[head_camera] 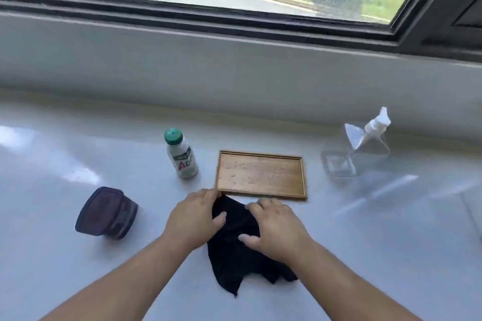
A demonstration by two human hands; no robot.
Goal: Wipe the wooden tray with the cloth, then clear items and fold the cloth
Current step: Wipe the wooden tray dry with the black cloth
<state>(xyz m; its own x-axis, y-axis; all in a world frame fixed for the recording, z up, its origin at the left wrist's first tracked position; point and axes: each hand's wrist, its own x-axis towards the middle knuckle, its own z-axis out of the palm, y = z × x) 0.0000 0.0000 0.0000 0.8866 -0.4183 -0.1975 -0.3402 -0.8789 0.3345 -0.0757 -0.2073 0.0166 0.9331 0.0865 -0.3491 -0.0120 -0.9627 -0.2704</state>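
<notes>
A shallow wooden tray [260, 174] lies flat on the white sill, with water droplets scattered on its inner surface. Just in front of it a crumpled black cloth [234, 250] rests on the sill. My left hand [194, 219] grips the cloth's upper left corner, close to the tray's near left corner. My right hand [276, 227] lies on the cloth's right side with fingers curled into the fabric. Both forearms come in from the bottom edge.
A white bottle with a green cap [181, 154] stands left of the tray. A dark purple lidded container [107, 212] sits further left. A clear spray bottle with a white nozzle [365, 143] stands at the right. The window wall [234, 68] rises behind.
</notes>
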